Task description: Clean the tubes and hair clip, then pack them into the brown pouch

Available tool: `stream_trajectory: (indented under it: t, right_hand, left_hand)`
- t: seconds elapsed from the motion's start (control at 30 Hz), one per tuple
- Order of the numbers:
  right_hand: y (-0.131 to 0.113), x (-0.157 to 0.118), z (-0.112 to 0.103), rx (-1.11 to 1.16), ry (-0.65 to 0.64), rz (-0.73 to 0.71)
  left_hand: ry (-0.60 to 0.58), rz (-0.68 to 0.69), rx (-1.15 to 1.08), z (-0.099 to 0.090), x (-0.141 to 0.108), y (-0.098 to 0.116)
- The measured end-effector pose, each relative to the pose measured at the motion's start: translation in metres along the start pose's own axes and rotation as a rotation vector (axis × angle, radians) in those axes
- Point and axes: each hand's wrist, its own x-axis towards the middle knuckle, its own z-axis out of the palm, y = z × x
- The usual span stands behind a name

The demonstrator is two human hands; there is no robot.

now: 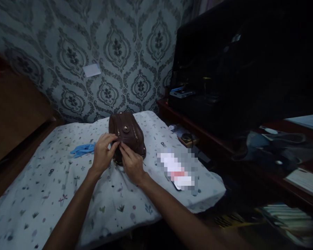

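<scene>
A dark brown bag [129, 133] with zippers and a round metal stud on a flap rests on a bed or table covered with a white printed sheet [99, 208]. My left hand [103, 151] is at the bag's near left side, thumb and forefinger pinched together on it. Close beside it, my right hand [132, 162] has its fingers pressed together against the bag's near side. What lies between the fingertips is too small to make out. A blue cloth or glove [82, 150] lies just left of my left hand.
Right of the bag lies a phone-like object [176, 172], blurred by pixelation. A large black screen [237, 69] stands on a dark red cabinet at the right. Brown cardboard [15, 104] is at the left, patterned wallpaper behind.
</scene>
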Motion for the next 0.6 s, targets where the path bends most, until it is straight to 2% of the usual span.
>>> stream_trajectory:
  t: [0.37,0.6]
  right_hand:
    - [-0.0052,0.0038,-0.0035,-0.034,-0.121,0.059]
    - [-0.0047,0.0015,-0.0006,-0.044,-0.132,0.078]
  left_hand:
    - [-0.056,0.147,0.099,-0.0024,-0.0032,0.0022]
    - [-0.083,0.145,0.069,-0.0032,-0.0027,-0.0016]
